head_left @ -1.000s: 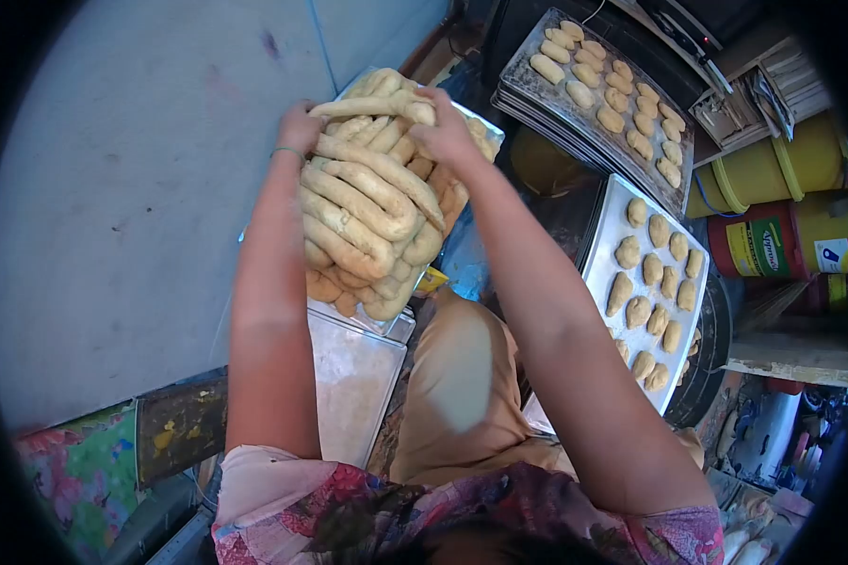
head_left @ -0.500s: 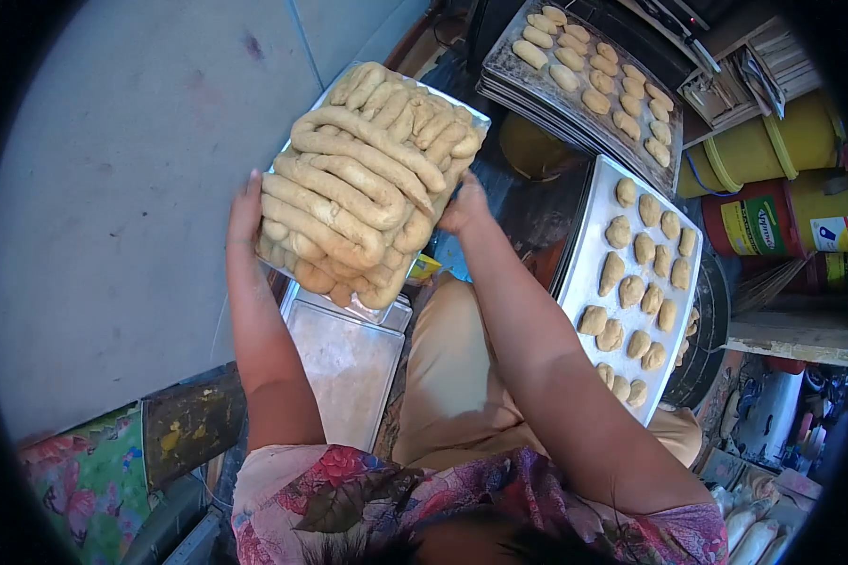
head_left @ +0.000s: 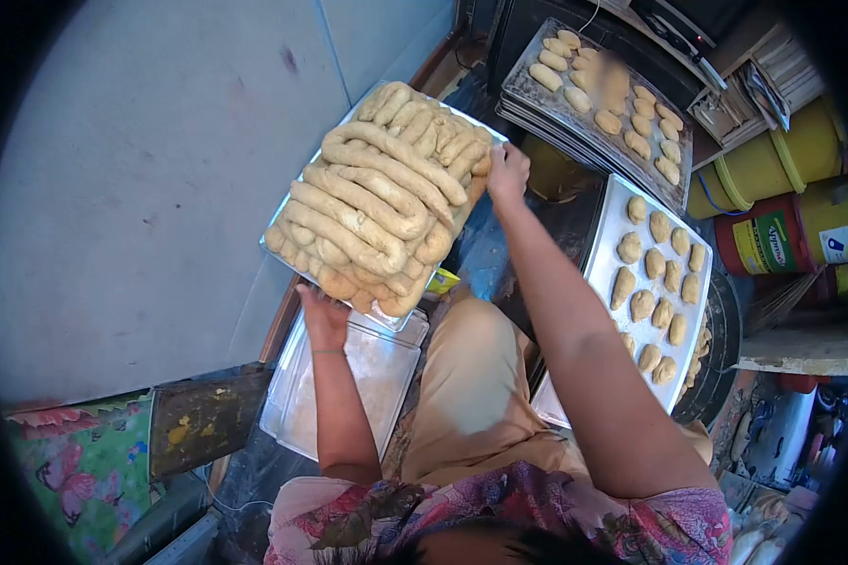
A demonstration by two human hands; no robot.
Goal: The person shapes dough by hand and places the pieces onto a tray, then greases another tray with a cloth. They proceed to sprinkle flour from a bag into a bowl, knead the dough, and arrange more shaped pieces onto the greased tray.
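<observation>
A metal tray (head_left: 275,247) is heaped with long, thick ropes of dough (head_left: 372,202), the top ones folded back and forth over rounder pieces. My right hand (head_left: 509,173) is closed around the tray's far right edge. Under the near left edge, my left hand (head_left: 324,320) bears against the tray with its thumb out to the side; its other fingers are partly hidden. Below it lie bare metal trays (head_left: 349,377), close to my left forearm.
Right of my knee, a tray (head_left: 601,247) carries several small dough pieces. Behind it stands a stack of dark trays (head_left: 575,118) with more dough pieces on top. Yellow buckets (head_left: 773,169) and a red bucket (head_left: 763,235) line the right. A large pale panel (head_left: 160,207) fills the left.
My left hand has slid from the tray's left side to its near edge. My right hand has shifted toward the far right corner. The loaded tray sits slightly further right and lower in view.
</observation>
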